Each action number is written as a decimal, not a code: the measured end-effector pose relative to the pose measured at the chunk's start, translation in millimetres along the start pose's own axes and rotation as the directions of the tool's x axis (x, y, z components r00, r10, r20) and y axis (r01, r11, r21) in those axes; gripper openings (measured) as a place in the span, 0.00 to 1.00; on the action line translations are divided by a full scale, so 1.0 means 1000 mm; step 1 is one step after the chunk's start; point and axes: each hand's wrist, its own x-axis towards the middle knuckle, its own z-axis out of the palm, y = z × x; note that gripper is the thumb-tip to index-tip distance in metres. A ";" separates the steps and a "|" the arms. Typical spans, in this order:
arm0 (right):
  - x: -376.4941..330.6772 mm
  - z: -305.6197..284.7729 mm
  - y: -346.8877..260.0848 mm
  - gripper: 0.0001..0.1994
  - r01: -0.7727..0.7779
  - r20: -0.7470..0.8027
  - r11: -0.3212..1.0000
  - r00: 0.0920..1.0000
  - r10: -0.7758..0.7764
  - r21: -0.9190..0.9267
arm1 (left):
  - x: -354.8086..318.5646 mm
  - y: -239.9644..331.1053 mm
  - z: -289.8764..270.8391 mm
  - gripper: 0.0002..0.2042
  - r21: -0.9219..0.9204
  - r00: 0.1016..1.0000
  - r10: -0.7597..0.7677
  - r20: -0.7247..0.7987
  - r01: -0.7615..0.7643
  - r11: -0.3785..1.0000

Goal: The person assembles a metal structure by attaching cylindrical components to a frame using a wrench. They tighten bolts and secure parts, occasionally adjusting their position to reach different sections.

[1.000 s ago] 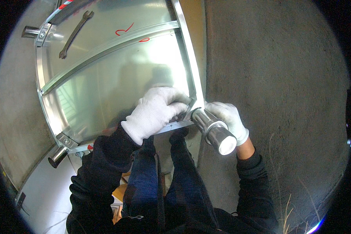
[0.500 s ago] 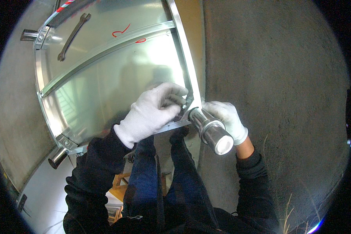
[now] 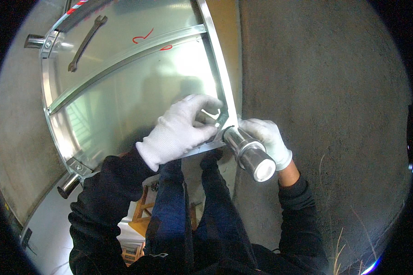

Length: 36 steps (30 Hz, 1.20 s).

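A shiny metal frame with a sheet-metal panel lies in front of me, one tubular metal leg standing out from its near right corner. My left hand, in a white knit glove, reaches over the panel to the inside of that corner. Its thumb and fingers curl in at a dark corner bracket; any small part between the fingertips is hard to make out. My right hand, also gloved, is closed around the outer side of the leg where it joins the frame, its fingertips partly hidden.
An open-ended wrench lies on the panel's far left part. Two more short legs stick out along the left side. A crossbar spans the panel. Below are a wooden stool and a grey concrete surface to the right.
My left hand's fingers have opened a little and shifted slightly at the bracket, and my left forearm has moved slightly left. My right hand has stayed at the leg.
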 end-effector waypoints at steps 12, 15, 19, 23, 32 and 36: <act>0.001 -0.002 -0.002 0.21 0.030 -0.028 1.000 0.999 -0.030 0.002 | 0.009 0.008 -0.010 0.10 0.257 0.969 -0.158 0.190 0.106 0.960; 0.001 -0.002 -0.003 0.22 0.028 -0.025 1.000 0.999 -0.028 0.004 | 0.007 0.002 -0.010 0.11 0.308 0.988 0.016 0.155 -0.064 0.949; -0.001 0.000 0.000 0.22 -0.005 -0.021 1.000 1.000 0.005 0.015 | 0.004 0.015 -0.014 0.11 0.357 0.993 -0.089 0.073 0.057 0.932; -0.001 0.001 0.000 0.22 0.024 -0.033 1.000 0.999 -0.024 -0.006 | 0.009 0.002 -0.009 0.14 0.582 0.980 0.074 0.183 -0.169 0.795; -0.001 -0.001 0.002 0.22 0.020 -0.019 1.000 1.000 -0.020 -0.005 | 0.014 0.009 -0.014 0.07 0.347 0.962 0.053 0.267 -0.147 0.926; 0.000 -0.001 0.002 0.22 0.001 0.022 1.000 1.000 -0.001 0.002 | 0.015 0.006 -0.015 0.07 0.491 0.931 0.226 0.288 -0.346 0.799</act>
